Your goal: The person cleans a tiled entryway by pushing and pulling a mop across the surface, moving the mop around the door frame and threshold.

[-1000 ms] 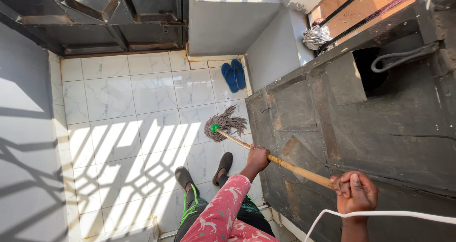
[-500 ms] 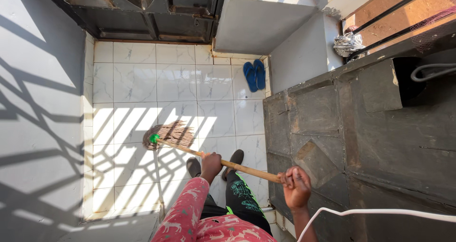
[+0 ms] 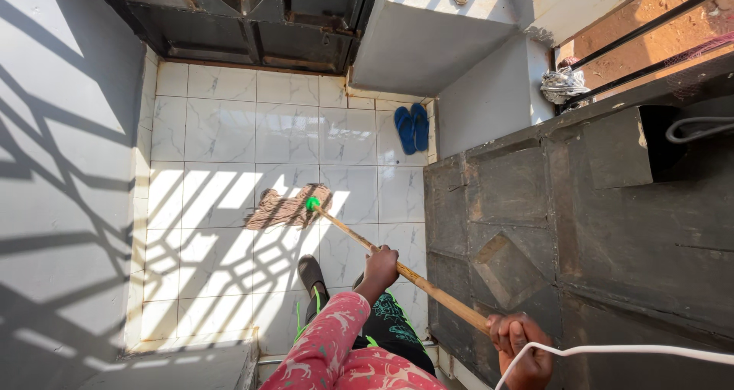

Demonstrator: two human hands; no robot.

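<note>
My right hand (image 3: 521,348) is nearest, down at the bottom edge, its grip wrapped tight round the top end of the wooden mop handle (image 3: 417,281) so I can steer from the high end. A white cable (image 3: 612,349) crosses just in front of it. Further down the shaft my left hand (image 3: 380,266), pink patterned sleeve behind it, has its grip closed round the middle, where it can press the stick toward the floor. The handle slants away and down to the left, keeping the head flat. Below are my dark shoes (image 3: 311,274) on the white tiled floor (image 3: 222,130). Beyond them the mop head (image 3: 284,207), brown strings under a green collar, lies spread on a sunlit tile, striped with railing shadow. Farther off, a pair of blue flip-flops (image 3: 410,128) sits by the wall corner, beside the dark metal door (image 3: 581,206) on my right.
</note>
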